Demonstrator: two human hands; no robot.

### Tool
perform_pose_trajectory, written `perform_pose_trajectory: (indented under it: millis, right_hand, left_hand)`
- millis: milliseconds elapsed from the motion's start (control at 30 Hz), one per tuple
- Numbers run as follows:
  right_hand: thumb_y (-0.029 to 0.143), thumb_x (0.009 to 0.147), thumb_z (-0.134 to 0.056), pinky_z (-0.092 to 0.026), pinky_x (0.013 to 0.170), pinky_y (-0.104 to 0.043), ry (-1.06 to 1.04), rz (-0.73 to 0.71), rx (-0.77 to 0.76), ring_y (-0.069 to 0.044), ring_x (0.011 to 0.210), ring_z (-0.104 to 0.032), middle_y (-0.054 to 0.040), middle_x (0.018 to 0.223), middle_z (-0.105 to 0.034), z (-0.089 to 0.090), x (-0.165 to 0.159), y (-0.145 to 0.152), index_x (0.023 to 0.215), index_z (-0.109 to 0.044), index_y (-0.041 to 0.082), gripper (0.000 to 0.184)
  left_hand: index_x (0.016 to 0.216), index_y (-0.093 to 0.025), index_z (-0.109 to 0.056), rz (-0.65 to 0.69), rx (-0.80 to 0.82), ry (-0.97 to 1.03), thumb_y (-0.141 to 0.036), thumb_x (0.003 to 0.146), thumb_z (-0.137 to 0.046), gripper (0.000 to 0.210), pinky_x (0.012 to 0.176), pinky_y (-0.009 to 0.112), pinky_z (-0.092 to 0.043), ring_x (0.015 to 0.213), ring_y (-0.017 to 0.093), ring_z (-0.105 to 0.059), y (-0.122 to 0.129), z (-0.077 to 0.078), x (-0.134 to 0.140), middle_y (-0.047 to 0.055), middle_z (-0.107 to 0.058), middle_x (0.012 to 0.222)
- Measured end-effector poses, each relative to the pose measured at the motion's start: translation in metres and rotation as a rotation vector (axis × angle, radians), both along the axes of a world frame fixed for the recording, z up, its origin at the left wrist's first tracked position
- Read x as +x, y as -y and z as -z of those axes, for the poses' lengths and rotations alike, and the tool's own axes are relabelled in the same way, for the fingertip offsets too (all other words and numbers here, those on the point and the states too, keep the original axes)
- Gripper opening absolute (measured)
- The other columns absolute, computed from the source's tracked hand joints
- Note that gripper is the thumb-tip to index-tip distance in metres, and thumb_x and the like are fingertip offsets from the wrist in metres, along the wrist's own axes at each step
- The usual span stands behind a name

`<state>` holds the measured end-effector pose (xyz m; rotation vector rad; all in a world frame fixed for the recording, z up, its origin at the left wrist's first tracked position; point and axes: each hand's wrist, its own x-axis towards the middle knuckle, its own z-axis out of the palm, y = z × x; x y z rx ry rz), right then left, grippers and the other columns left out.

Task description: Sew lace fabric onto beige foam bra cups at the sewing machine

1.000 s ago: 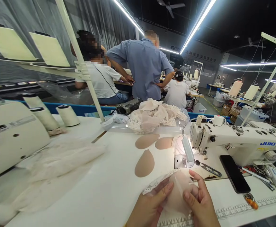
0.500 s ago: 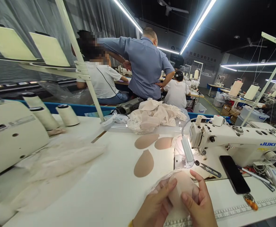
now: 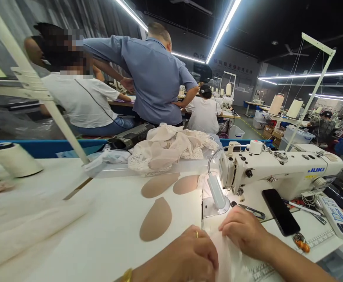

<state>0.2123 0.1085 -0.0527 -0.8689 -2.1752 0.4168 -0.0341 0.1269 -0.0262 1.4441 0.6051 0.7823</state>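
A sheer, pale pink fabric piece (image 3: 222,250) hangs between my two hands at the front of the sewing machine. My left hand (image 3: 193,250), with a ring on one finger, is closed on its left side, fingers curled under. The fingertips of my right hand (image 3: 244,231) pinch its upper edge, close to the thread snips (image 3: 252,211). Just beyond lies the metal needle plate (image 3: 214,206), lit by a small lamp (image 3: 217,192). To the left, three beige teardrop-shaped pads rest on the white table, the nearest pad (image 3: 156,220) beside my left hand.
The white JUKI sewing machine (image 3: 280,168) stands at right, with a black phone (image 3: 280,211) before it. Lacy fabric (image 3: 174,147) is heaped in a clear tray at the back. A thread cone (image 3: 14,159) stands left. Beyond the table, a person in a blue shirt (image 3: 154,78) stands among seated people.
My view has swung right. Both hands have turned knuckles up; the fabric, earlier spread round a rounded pale shape between them, now hangs narrow, and my right hand sits nearer the machine.
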Motion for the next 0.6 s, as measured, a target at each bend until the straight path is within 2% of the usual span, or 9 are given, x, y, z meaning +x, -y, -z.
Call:
perform_pose_trajectory:
  millis: [100, 167, 233, 367, 500, 600]
  right_hand:
    - [0.01, 0.103, -0.049, -0.044, 0.075, -0.032, 0.285, 0.009, 0.226, -0.021, 0.091, -0.06, -0.0034, 0.093, -0.077, 0.002, 0.007, -0.033, 0.083, -0.068, 0.026, 0.031]
    - [0.006, 0.1, -0.048, -0.043, 0.074, -0.031, 0.329, 0.035, 0.267, -0.021, 0.09, -0.059, -0.0031, 0.088, -0.075, 0.009, 0.011, -0.044, 0.08, -0.066, 0.024, 0.032]
    - [0.003, 0.096, -0.046, -0.044, 0.077, -0.031, 0.323, 0.059, 0.248, -0.02, 0.091, -0.061, -0.0027, 0.09, -0.075, 0.013, 0.014, -0.043, 0.085, -0.068, 0.024, 0.032]
    - [0.002, 0.092, -0.048, -0.045, 0.08, -0.032, 0.317, 0.075, 0.161, -0.02, 0.088, -0.063, -0.0015, 0.1, -0.078, 0.007, 0.019, -0.03, 0.094, -0.071, 0.026, 0.034]
    - [0.0, 0.088, -0.047, -0.044, 0.079, -0.032, 0.344, 0.123, 0.126, -0.02, 0.082, -0.059, -0.0008, 0.092, -0.076, 0.0, 0.019, -0.028, 0.087, -0.069, 0.025, 0.033]
    - [-0.002, 0.087, -0.051, -0.044, 0.08, -0.03, 0.326, 0.16, 0.094, -0.02, 0.083, -0.058, 0.0004, 0.093, -0.076, 0.001, 0.019, -0.032, 0.089, -0.071, 0.026, 0.034]
  left_hand:
    - [0.064, -0.035, -0.078, 0.172, 0.28, -0.161, -0.029, 0.062, -0.088, 0.012, 0.108, 0.048, -0.043, 0.088, 0.03, -0.072, -0.034, 0.015, 0.005, 0.002, -0.082, 0.088]
    - [0.066, -0.037, -0.078, 0.194, 0.496, -0.248, -0.028, 0.064, -0.081, 0.01, 0.107, 0.045, -0.042, 0.086, 0.028, -0.07, -0.049, 0.023, 0.008, 0.0, -0.081, 0.091]
    - [0.069, -0.037, -0.078, 0.173, 0.626, -0.289, -0.026, 0.064, -0.076, 0.012, 0.104, 0.044, -0.044, 0.082, 0.027, -0.067, -0.056, 0.03, 0.01, 0.0, -0.08, 0.091]
    - [0.071, -0.033, -0.077, 0.144, 0.725, -0.31, -0.019, 0.061, -0.074, 0.018, 0.098, 0.044, -0.042, 0.079, 0.026, -0.061, -0.051, 0.041, 0.014, 0.001, -0.079, 0.092]
    - [0.075, -0.034, -0.078, 0.054, 0.723, -0.288, -0.015, 0.06, -0.071, 0.025, 0.098, 0.045, -0.042, 0.077, 0.026, -0.059, -0.044, 0.049, 0.019, 0.001, -0.079, 0.094]
    - [0.076, -0.035, -0.077, 0.043, 0.735, -0.317, -0.014, 0.062, -0.067, 0.027, 0.1, 0.044, -0.042, 0.076, 0.026, -0.059, -0.043, 0.049, 0.022, 0.001, -0.079, 0.097]
